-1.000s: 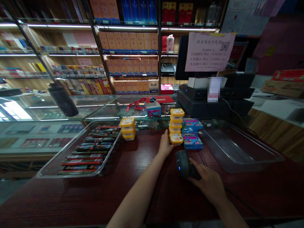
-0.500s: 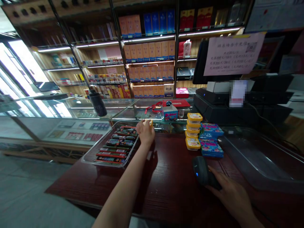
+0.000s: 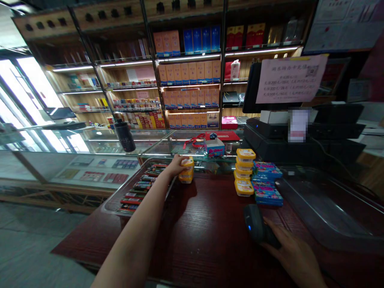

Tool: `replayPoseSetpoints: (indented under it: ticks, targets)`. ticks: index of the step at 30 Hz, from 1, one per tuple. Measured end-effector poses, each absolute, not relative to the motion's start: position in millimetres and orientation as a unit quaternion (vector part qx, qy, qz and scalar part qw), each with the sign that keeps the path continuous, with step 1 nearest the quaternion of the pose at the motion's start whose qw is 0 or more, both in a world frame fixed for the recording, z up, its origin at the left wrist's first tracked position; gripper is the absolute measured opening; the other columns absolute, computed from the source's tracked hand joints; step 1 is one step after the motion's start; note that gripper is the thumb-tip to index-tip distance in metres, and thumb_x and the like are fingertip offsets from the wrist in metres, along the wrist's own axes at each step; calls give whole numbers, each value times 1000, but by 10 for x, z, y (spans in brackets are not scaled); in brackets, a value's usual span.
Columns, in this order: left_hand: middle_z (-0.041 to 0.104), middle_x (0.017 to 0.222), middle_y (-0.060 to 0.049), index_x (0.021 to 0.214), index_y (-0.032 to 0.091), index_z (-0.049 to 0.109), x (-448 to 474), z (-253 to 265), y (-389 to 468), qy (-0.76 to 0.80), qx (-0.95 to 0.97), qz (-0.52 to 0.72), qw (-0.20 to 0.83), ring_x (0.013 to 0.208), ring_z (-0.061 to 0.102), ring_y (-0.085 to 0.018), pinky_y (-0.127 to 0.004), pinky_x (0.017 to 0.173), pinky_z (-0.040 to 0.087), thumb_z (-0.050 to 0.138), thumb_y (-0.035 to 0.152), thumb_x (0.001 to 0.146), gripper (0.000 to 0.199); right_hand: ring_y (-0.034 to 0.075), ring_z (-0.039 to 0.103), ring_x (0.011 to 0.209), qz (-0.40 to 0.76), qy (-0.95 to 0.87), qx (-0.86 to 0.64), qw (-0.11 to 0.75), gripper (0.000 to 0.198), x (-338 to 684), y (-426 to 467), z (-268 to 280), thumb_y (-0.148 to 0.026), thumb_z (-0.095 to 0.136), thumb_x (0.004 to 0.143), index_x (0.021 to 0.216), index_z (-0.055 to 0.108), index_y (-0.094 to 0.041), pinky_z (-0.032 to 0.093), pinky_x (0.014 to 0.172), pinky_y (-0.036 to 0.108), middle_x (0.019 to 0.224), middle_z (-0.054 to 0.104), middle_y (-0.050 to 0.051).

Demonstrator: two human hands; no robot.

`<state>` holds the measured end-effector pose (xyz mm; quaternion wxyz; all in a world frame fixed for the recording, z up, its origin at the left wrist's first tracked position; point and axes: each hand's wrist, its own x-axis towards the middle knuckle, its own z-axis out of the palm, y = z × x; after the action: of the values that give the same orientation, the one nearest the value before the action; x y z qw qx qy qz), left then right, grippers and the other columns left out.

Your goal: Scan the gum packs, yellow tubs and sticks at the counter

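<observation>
Evidently the short stack of yellow tubs (image 3: 186,176) is nearest the left hand (image 3: 175,165); it stands on the dark counter (image 3: 204,228), just beside the right edge of a transparent tray (image 3: 125,185) of slim, dark packs (image 3: 133,198). The left fingers bend over the top tub's left side, though whether they grip it or merely touch it I cannot tell. A sideways nudge there could slide the upper tubs off the lower ones, since they look simply piled. Farther right, the right hand (image 3: 289,250) is wrapped around a handheld scanner (image 3: 255,224), in front of a taller stack of yellow tubs (image 3: 243,172) and blue packets (image 3: 267,186). Swinging the scanner forward carelessly might topple that stack.
</observation>
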<state>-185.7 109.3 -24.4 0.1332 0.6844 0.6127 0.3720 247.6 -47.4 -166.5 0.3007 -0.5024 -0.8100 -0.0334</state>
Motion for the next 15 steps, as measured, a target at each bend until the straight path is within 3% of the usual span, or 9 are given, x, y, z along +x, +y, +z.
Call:
replayPoseSetpoints:
  ticks: [4,6,8,12,15]
  targets:
    - [41,105,-4,105,23,63,-1559,-209,962,595,673,434,64,105,48,-23,-39,102,35,79,27,53,55,24,66,99,-26,-813,-499,298,51,2476,-466,-1645,-45,54,84,131,47,-25,55,73,31,120,64,7]
    - [42,107,-4,107,24,62,-1296,-266,867,573,648,495,79,106,48,-23,-39,102,36,80,30,54,56,24,66,97,-29,-812,-502,297,51,2467,-459,-1638,-46,53,85,130,48,-25,55,72,31,119,65,8]
    - [47,106,-5,106,23,61,-993,-399,779,543,602,566,148,104,50,-22,-38,98,39,81,35,54,57,24,66,96,-32,-805,-508,305,49,2451,-454,-1633,-47,51,86,129,48,-24,55,72,32,117,65,8]
    - [60,90,-6,99,16,59,-437,-830,671,468,493,606,413,81,58,-18,-34,80,47,79,45,57,55,25,65,98,-5,-792,-523,314,48,2404,-460,-1595,-46,53,85,127,50,-25,54,75,35,118,65,8]
    - [62,80,-4,95,15,57,-178,-1140,652,414,424,628,504,72,59,-15,-29,72,46,76,50,60,53,26,64,99,68,-777,-530,332,49,2358,-488,-1489,-45,57,81,126,51,-27,52,80,38,117,65,7]
